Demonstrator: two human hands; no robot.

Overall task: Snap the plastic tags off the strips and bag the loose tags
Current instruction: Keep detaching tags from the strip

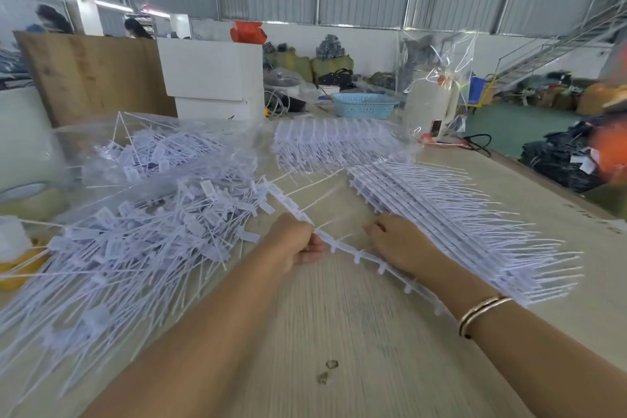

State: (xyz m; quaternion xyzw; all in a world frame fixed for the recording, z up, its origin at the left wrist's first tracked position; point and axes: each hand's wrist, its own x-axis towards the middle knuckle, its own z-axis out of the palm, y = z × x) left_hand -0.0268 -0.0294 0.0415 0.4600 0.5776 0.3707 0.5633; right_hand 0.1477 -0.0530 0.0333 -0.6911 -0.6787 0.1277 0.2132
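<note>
At the centre of the frame the left hand (298, 244) has its fingers curled round a white strip (359, 256) that runs on a slant from the middle of the frame down toward the lower right, its near half already showing only short bare stubs. The right hand (398, 243) lies just beside it with the fingers bent down toward the strip and the wooden table (339, 332); the blur keeps me from telling whether it has hold of anything. A two-band bracelet (481, 314) sits on that wrist. To the left of the frame the loose tags (135, 241) are spread in a broad tangled pile, thin tails pointing every way, and behind them in the upper left more tags lie inside a clear bag (159, 153) (its mouth is hard to make out). On the right of the frame a stack of full strips (451, 214) rests flat on the table, tails fanned outward, and a second batch of strips (336, 142) lies farther back near the centre top. Behind that stand a blue basket (364, 105), a white kettle (432, 105) wrapped in clear plastic, and a white box (210, 68). A roll of tape (25, 195) sits at the far left edge.
</note>
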